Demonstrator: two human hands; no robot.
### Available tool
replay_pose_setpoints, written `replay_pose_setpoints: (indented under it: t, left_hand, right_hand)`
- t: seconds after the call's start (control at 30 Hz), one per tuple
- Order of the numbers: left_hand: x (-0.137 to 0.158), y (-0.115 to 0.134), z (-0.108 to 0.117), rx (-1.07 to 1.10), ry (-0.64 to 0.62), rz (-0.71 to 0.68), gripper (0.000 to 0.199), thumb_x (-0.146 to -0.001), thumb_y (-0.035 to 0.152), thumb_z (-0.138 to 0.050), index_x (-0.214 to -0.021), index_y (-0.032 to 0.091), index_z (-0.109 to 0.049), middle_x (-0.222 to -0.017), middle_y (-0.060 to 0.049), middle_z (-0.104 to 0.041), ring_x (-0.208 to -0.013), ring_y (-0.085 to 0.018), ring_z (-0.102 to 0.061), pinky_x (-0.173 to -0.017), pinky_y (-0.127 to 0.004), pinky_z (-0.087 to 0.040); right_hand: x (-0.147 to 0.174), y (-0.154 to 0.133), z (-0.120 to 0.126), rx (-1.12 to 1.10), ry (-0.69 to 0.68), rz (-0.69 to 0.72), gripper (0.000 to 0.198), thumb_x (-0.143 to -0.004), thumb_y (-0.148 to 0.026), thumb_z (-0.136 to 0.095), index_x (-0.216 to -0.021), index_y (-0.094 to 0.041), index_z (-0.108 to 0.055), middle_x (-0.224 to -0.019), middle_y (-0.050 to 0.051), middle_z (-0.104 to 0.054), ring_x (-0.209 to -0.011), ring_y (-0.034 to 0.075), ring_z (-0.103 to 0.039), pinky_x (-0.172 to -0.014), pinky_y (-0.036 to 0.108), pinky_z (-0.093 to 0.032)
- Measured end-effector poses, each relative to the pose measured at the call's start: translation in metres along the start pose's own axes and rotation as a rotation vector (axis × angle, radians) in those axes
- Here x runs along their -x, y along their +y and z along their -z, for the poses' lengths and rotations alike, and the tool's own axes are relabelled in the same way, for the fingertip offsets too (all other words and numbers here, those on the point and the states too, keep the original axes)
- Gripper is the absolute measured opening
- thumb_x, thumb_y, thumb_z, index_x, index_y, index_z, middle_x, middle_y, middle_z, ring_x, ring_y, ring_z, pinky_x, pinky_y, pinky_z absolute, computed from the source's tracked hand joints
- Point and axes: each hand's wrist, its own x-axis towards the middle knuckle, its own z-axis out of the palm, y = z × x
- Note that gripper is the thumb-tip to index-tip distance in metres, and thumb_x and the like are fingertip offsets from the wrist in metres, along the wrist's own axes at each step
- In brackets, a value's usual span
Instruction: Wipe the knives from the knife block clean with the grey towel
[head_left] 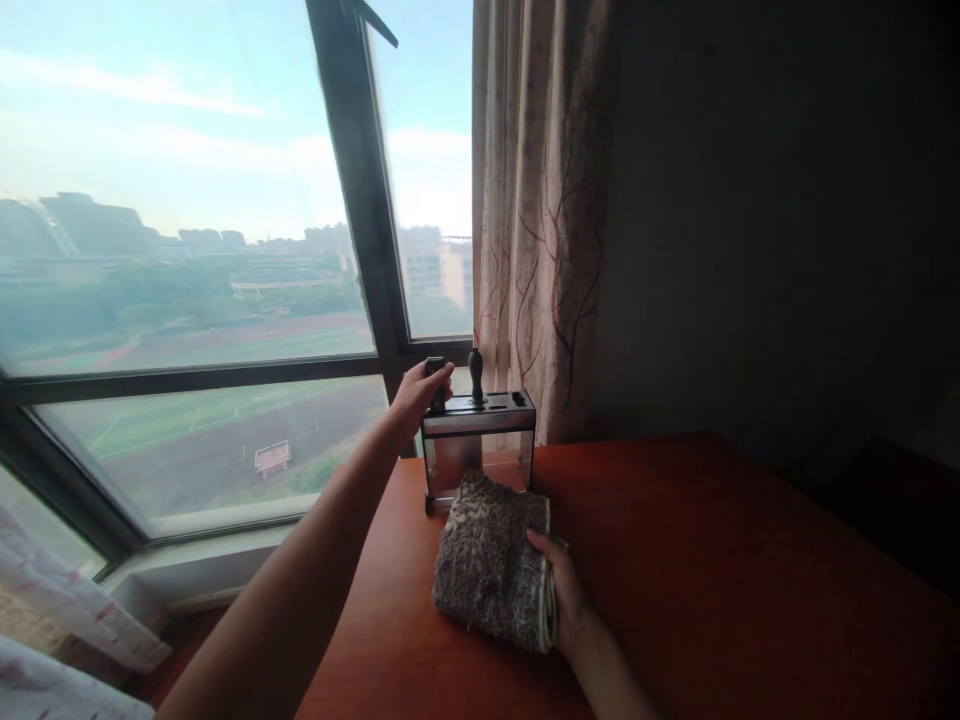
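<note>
Thickly shaggy, squarish grey-brown cloth [491, 565]

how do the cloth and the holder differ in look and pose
The cloth is shaggy and grey-brown; the holder is boxy with a clear front. The cloth is folded in the right hand; the holder stands upright on the table. Shared: a hand at each, the left hand at the holder.

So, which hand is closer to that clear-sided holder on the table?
The left. The left hand grips a dark handle at the top of the holder; the right hand is lower, in front of it, holding the shaggy folded cloth.
</note>
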Motion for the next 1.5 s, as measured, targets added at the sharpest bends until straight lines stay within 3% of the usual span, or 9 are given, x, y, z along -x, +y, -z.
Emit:
replay_pose_setpoints:
  t: [0.4,0.63,0.93,1.5]
  left_hand:
    - [-0.001,0.011,0.000,0.043,-0.020,-0.007,0.032,-0.066,0.041,-0.075,-0.073,0.015,-0.056,-0.060,0.002,-0.054,-0.049,-0.011,-0.055,-0.046,-0.021,-0.041]
    - [-0.007,0.022,-0.014,0.027,-0.072,-0.013,0.032,-0.062,0.038,-0.078,-0.073,0.015,-0.057,-0.057,0.002,-0.055,-0.047,-0.012,-0.055,-0.043,-0.023,-0.039]
    - [-0.010,0.043,-0.016,0.043,-0.089,-0.042,0.033,-0.061,0.036,-0.079,-0.075,0.015,-0.058,-0.054,0.002,-0.055,-0.049,-0.015,-0.058,-0.048,-0.027,-0.046]
    - [-0.025,0.135,0.020,0.342,0.109,-0.300,0.017,-0.083,0.027,-0.064,-0.073,0.017,-0.054,-0.058,0.004,-0.050,-0.049,-0.008,-0.053,-0.052,-0.021,-0.051]
  right_hand:
    - [0.002,0.000,-0.002,-0.015,-0.015,-0.017,0.036,-0.075,-0.037,-0.067,-0.102,-0.014,-0.065,-0.082,0.010,-0.075,-0.078,0.027,-0.071,-0.078,0.041,-0.054]
    - [0.010,-0.002,-0.010,0.029,-0.017,0.028,0.036,-0.075,-0.037,-0.066,-0.101,-0.013,-0.065,-0.084,0.011,-0.075,-0.081,0.029,-0.071,-0.080,0.043,-0.053]
    - [0.011,-0.002,-0.010,0.026,-0.018,0.036,0.034,-0.074,-0.036,-0.068,-0.100,-0.014,-0.065,-0.082,0.010,-0.075,-0.079,0.028,-0.071,-0.078,0.042,-0.054]
    - [0.000,0.000,-0.002,0.019,-0.004,-0.010,0.041,-0.071,-0.036,-0.070,-0.105,-0.012,-0.065,-0.083,0.010,-0.075,-0.079,0.028,-0.071,-0.077,0.040,-0.054]
